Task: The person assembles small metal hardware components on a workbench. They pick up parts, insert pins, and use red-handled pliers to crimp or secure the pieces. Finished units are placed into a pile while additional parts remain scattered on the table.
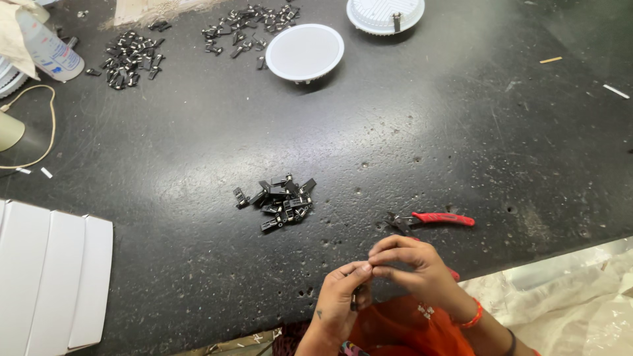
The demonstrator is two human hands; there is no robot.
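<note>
Both hands meet at the counter [395, 132] edge: left hand [339, 300] and right hand [412, 267] pinch one small black clip [355, 300] between fingertips, steadying it; a clip pile [277, 201] and red-handled pliers [428, 219] lie nearby.

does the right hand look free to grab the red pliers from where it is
Probably not right away. The pliers lie close beside the right hand with bare table between, but both hands are pinching a small black clip, so its fingers look occupied.
</note>
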